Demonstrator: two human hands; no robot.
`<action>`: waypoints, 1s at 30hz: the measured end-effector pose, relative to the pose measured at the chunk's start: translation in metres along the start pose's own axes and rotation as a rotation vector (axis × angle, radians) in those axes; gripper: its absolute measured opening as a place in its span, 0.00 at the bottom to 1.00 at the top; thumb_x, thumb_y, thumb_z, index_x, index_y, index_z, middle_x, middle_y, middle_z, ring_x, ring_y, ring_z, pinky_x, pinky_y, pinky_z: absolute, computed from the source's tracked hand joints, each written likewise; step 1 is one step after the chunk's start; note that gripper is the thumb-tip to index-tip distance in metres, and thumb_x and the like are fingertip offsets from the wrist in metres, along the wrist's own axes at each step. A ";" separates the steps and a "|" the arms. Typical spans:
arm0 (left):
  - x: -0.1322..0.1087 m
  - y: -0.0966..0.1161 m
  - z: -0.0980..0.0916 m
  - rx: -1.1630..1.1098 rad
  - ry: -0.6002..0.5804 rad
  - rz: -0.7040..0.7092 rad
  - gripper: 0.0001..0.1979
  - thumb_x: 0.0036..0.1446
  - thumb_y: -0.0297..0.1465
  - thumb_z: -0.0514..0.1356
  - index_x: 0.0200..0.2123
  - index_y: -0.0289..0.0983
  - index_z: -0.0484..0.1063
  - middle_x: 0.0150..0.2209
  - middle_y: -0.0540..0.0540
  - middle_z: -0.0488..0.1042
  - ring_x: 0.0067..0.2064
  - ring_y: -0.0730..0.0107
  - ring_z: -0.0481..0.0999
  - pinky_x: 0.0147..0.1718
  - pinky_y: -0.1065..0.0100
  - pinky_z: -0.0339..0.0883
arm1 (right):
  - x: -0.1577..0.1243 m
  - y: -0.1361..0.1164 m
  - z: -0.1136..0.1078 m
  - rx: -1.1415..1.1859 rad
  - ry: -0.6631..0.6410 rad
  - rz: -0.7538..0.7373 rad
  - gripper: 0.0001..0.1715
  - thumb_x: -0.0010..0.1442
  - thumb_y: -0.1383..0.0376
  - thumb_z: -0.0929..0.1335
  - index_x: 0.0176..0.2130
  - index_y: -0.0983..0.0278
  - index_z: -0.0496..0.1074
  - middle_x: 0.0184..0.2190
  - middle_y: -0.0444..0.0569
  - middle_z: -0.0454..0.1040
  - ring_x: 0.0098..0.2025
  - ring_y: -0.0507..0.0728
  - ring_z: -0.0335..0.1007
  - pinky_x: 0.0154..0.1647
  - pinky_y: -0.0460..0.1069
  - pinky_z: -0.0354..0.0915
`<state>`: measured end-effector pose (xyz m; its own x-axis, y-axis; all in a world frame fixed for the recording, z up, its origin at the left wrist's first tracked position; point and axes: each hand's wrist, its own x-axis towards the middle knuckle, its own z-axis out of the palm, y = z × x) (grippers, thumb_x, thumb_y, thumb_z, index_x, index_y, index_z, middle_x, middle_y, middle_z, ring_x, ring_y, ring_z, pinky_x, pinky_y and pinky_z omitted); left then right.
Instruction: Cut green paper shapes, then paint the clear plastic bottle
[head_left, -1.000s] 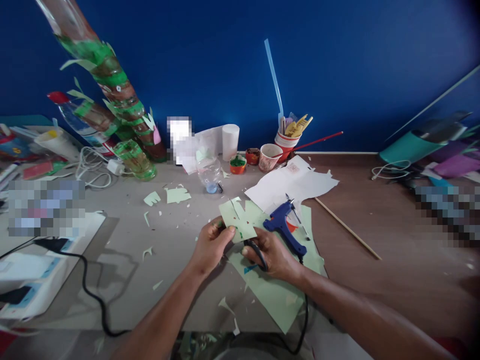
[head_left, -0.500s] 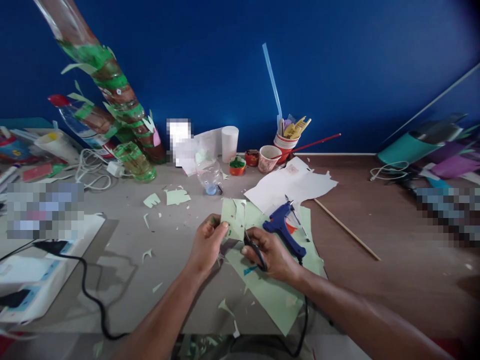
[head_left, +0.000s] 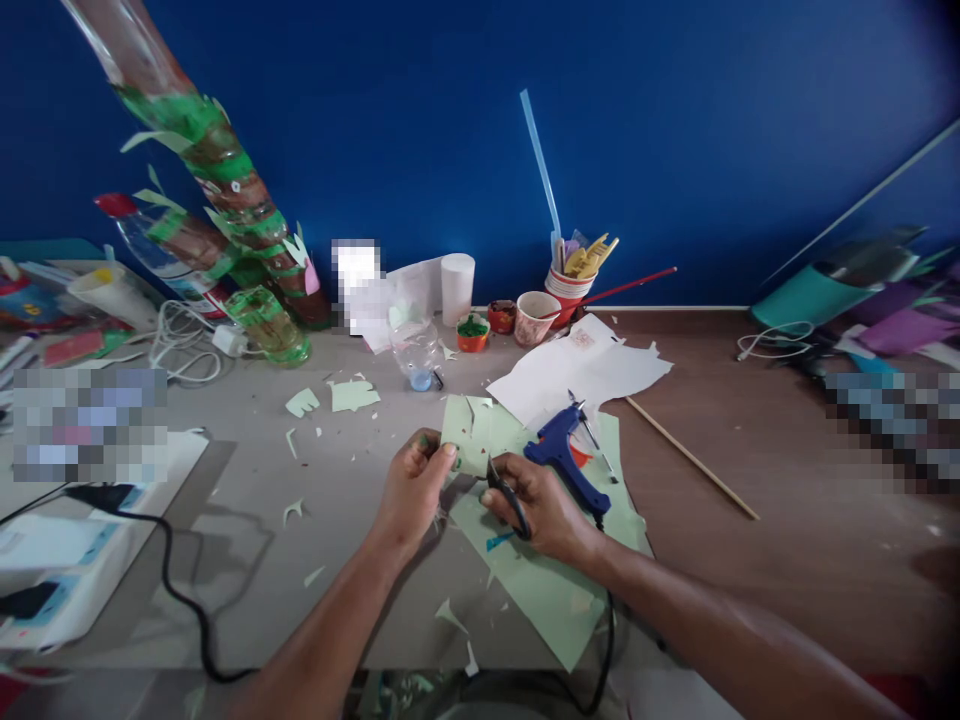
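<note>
My left hand [head_left: 413, 490] pinches a small piece of light green paper [head_left: 471, 436] by its left edge, holding it just above the table. My right hand [head_left: 538, 505] is closed round black-handled scissors [head_left: 508, 494], whose blades meet the lower edge of that paper. Under both hands lies a larger light green sheet [head_left: 555, 585]. A blue glue gun [head_left: 566, 462] rests just right of my right hand, its black cord running down toward me.
White paper [head_left: 585, 372], a wooden stick [head_left: 694, 458] and cups of tools [head_left: 568, 283] lie beyond. Painted green-and-brown bottles [head_left: 217, 190] lean at the back left. Green scraps [head_left: 334, 395] dot the table. A white device with a black cable [head_left: 176, 570] sits at left.
The green piece has turned in my left hand, from tilted to more upright, and the scissors have moved up to its lower edge. The view has shifted slightly.
</note>
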<state>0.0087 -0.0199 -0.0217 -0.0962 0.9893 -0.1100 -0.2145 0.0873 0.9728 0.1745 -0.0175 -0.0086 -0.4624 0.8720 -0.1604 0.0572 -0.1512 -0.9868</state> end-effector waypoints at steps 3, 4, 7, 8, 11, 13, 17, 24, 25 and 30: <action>0.002 -0.003 -0.003 0.012 0.026 0.006 0.11 0.55 0.39 0.62 0.28 0.37 0.68 0.25 0.53 0.68 0.27 0.75 0.66 0.28 0.72 0.60 | 0.000 -0.001 0.000 0.003 0.005 0.001 0.26 0.48 0.48 0.73 0.33 0.64 0.64 0.17 0.34 0.51 0.19 0.45 0.45 0.18 0.43 0.45; 0.003 -0.004 -0.004 0.011 0.033 0.002 0.12 0.55 0.39 0.62 0.28 0.37 0.68 0.25 0.53 0.69 0.27 0.75 0.66 0.27 0.72 0.60 | 0.000 -0.001 0.000 0.003 0.007 0.001 0.26 0.48 0.48 0.73 0.33 0.64 0.65 0.16 0.34 0.52 0.19 0.45 0.45 0.18 0.43 0.45; 0.004 -0.005 -0.006 -0.004 0.056 -0.015 0.12 0.54 0.40 0.62 0.29 0.37 0.67 0.25 0.52 0.70 0.26 0.75 0.67 0.26 0.72 0.60 | 0.000 -0.001 0.000 -0.014 0.008 0.007 0.26 0.48 0.48 0.73 0.35 0.65 0.66 0.16 0.34 0.52 0.19 0.46 0.46 0.19 0.43 0.45; 0.005 -0.005 -0.006 -0.011 0.067 -0.018 0.12 0.54 0.40 0.63 0.29 0.37 0.67 0.24 0.52 0.70 0.25 0.75 0.67 0.25 0.72 0.60 | -0.001 -0.001 0.000 -0.024 0.011 0.007 0.26 0.48 0.48 0.73 0.35 0.65 0.66 0.16 0.34 0.52 0.19 0.46 0.46 0.19 0.43 0.45; 0.007 -0.004 -0.007 -0.037 0.102 -0.012 0.13 0.52 0.40 0.64 0.28 0.37 0.68 0.24 0.52 0.71 0.25 0.75 0.68 0.26 0.72 0.60 | -0.001 -0.001 -0.001 -0.055 0.014 0.000 0.27 0.50 0.47 0.71 0.36 0.66 0.67 0.17 0.35 0.52 0.19 0.46 0.45 0.19 0.44 0.45; 0.009 -0.004 -0.008 -0.061 0.129 0.010 0.14 0.50 0.40 0.66 0.28 0.36 0.68 0.24 0.51 0.72 0.26 0.74 0.68 0.27 0.72 0.61 | 0.000 0.001 -0.001 -0.064 0.011 0.002 0.27 0.50 0.46 0.71 0.36 0.66 0.67 0.17 0.35 0.53 0.20 0.46 0.46 0.20 0.44 0.46; 0.013 -0.005 -0.009 -0.106 0.186 0.037 0.15 0.48 0.40 0.68 0.27 0.36 0.69 0.23 0.52 0.72 0.25 0.75 0.68 0.27 0.73 0.61 | 0.001 0.005 -0.002 -0.094 0.010 -0.015 0.26 0.51 0.47 0.70 0.36 0.65 0.66 0.17 0.35 0.52 0.20 0.47 0.46 0.20 0.44 0.46; 0.013 0.009 -0.007 -0.249 0.228 0.028 0.15 0.43 0.37 0.71 0.26 0.36 0.69 0.22 0.54 0.71 0.23 0.78 0.68 0.25 0.75 0.61 | 0.001 0.012 -0.004 -0.184 -0.004 -0.048 0.21 0.54 0.51 0.70 0.37 0.65 0.67 0.18 0.35 0.52 0.20 0.47 0.46 0.20 0.44 0.46; 0.013 0.011 -0.007 -0.269 0.237 0.025 0.15 0.42 0.37 0.71 0.26 0.36 0.69 0.21 0.54 0.71 0.23 0.78 0.68 0.25 0.75 0.61 | 0.001 0.012 -0.005 -0.203 -0.005 -0.057 0.20 0.54 0.52 0.69 0.37 0.66 0.67 0.18 0.36 0.53 0.20 0.47 0.46 0.20 0.44 0.46; 0.017 0.017 -0.008 -0.325 0.292 0.014 0.17 0.38 0.36 0.73 0.25 0.36 0.69 0.20 0.55 0.71 0.21 0.79 0.68 0.22 0.76 0.60 | 0.001 0.014 -0.007 -0.319 -0.018 -0.112 0.18 0.55 0.55 0.69 0.38 0.66 0.68 0.18 0.36 0.53 0.20 0.47 0.47 0.21 0.44 0.47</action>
<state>-0.0046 -0.0025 -0.0084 -0.3618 0.9116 -0.1952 -0.5012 -0.0136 0.8653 0.1813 -0.0158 -0.0222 -0.4968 0.8663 -0.0526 0.2775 0.1011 -0.9554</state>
